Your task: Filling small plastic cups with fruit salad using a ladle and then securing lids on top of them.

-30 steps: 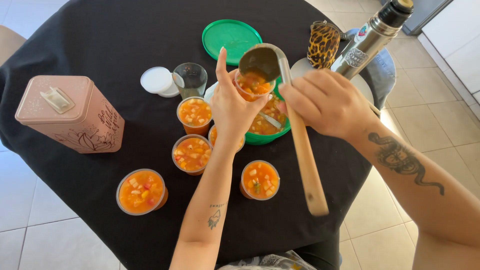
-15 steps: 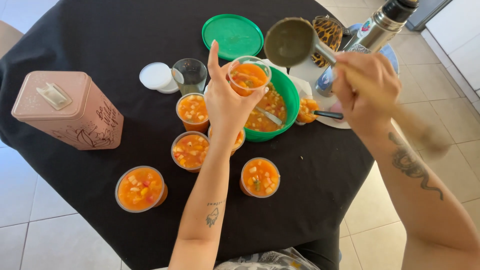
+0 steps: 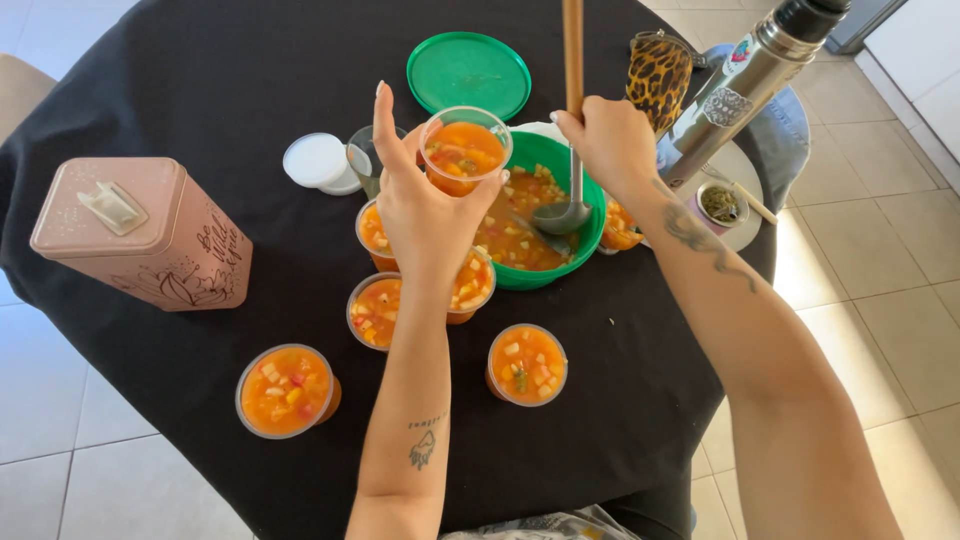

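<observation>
Surface: round table point(image 3: 200, 90), black cloth; tiled floor point(image 3: 60, 470) around.
Near: 5 filled cups point(image 3: 527, 362) below the hands.
Left hand point(image 3: 425, 215): closed around a filled clear cup point(image 3: 463, 150), index raised.
Right hand point(image 3: 610, 150): fisted on ladle point(image 3: 572, 120), bowl end dipped in green bowl point(image 3: 560, 255) between the hands.
Far: green lid point(image 3: 468, 74), steel flask point(image 3: 750, 85), pink tin point(image 3: 140, 235).

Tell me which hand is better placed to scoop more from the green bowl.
Right. The right hand grips the wooden-handled metal ladle, its scoop already in the round green plastic bowl. The left hand holds a filled clear plastic cup above it.
</observation>
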